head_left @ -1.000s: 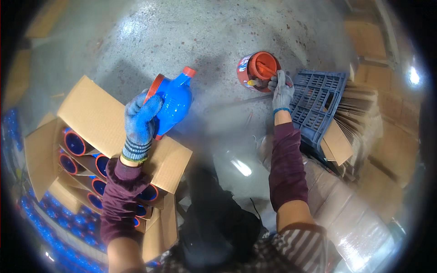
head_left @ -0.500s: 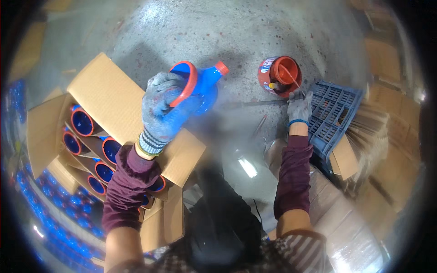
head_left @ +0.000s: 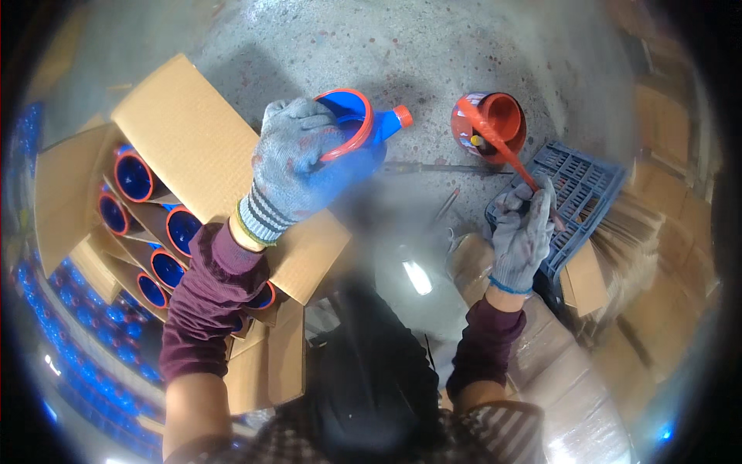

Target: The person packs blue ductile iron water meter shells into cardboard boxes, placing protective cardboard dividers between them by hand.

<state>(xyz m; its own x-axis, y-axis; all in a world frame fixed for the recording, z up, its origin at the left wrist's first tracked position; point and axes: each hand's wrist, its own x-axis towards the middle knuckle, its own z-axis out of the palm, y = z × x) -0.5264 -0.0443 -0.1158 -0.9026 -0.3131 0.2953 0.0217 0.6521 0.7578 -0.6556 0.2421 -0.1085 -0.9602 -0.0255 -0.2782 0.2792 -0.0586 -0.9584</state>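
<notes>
My left hand, in a grey knit glove stained red, is closed on a blue hollow vessel with a red rim and a short red-ended side neck. It hangs above the floor beside a cardboard box flap, its open mouth turned toward the glove. My right hand, also gloved, grips a paintbrush coated red, slanting up and left over a paint bucket. Inside the bucket stand a smaller red cup and something yellow-tipped.
An open cardboard box at the left holds several blue red-rimmed vessels between dividers. A blue-grey plastic crate stands at the right, near stacked flat cardboard. A thin rod lies on the stained concrete floor.
My right hand has drawn back toward me, lifting the red brush out of the bucket. My left hand has moved slightly to the right and away from me with the blue vessel.
</notes>
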